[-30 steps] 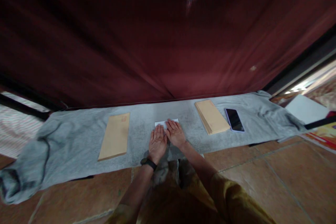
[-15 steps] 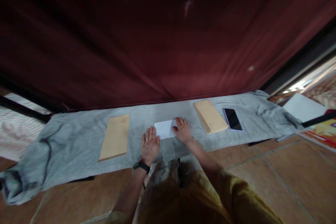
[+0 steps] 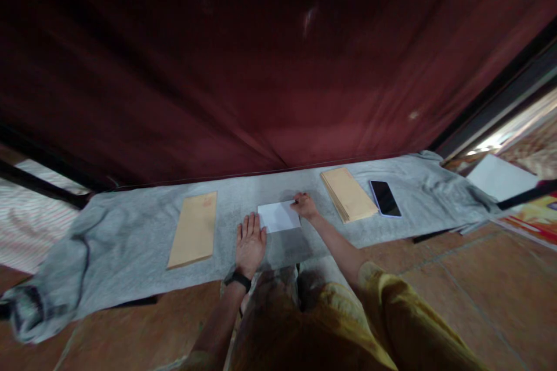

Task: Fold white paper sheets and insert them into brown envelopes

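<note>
A small white sheet of paper [image 3: 278,217] lies flat in front of me on a grey cloth [image 3: 243,185]. My left hand [image 3: 251,245] rests palm down with its fingers stretched out, at the paper's left edge. On the other side, my right hand [image 3: 304,206] has its fingers curled in at the upper right corner and pinches the paper there; the fingertips are partly hidden. To the left lies a stack of tan envelopes [image 3: 194,229] with a reddish mark near the top. A second stack of tan envelopes [image 3: 348,194] is to the right of my right hand.
A phone [image 3: 385,198] with a pale purple edge lies beyond the right stack. Dark red fabric [image 3: 278,98] hangs behind the cloth-covered surface. At the far right are white sheets [image 3: 500,178] and a colourful printed item [image 3: 533,217]. Brown tiles [image 3: 452,278] cover the floor.
My right hand has slid from lying over the paper's right end to its upper right corner, and its fingers have curled in. More of the paper shows. My left hand stays flat.
</note>
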`<state>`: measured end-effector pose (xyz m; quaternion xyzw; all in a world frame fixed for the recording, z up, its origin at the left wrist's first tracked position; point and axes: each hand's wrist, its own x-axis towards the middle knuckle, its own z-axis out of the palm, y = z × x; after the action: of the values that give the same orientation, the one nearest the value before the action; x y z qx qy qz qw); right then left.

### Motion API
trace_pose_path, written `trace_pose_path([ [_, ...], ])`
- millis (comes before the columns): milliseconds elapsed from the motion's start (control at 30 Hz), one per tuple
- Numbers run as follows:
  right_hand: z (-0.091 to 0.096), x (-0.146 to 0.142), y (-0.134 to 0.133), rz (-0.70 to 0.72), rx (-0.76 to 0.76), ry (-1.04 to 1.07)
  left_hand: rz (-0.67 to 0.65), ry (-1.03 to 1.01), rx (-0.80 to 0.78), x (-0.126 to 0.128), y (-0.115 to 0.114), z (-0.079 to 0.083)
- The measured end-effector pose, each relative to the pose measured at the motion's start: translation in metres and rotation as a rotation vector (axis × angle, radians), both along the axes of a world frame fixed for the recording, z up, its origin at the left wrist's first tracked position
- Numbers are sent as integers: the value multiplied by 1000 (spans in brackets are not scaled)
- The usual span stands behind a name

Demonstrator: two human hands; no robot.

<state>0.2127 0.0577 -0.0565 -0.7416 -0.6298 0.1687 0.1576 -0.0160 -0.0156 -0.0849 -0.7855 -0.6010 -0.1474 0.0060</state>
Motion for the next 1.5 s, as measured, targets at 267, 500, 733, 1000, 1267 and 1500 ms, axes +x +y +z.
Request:
trace_pose_path([
  [267,-5,2,-10,-48,43,62,-10,20,49,-2,0,-3],
  [500,-7,-18,-35,45,198,118,-66,-55,87,3,1,-7],
  [733,-34,-70,-84,269,336,12,-234,-121,3,30,11,-3],
  [1000,-40,-57,-96,146,337,-159,-251,-3,-139,50,30,8],
  [1267,-48,-45,-100,90,387,-230,-126,82,-127,45,28,3],
  [1500,-43,-27,-108,84,349,-236,-63,68,-92,23,28,-3],
])
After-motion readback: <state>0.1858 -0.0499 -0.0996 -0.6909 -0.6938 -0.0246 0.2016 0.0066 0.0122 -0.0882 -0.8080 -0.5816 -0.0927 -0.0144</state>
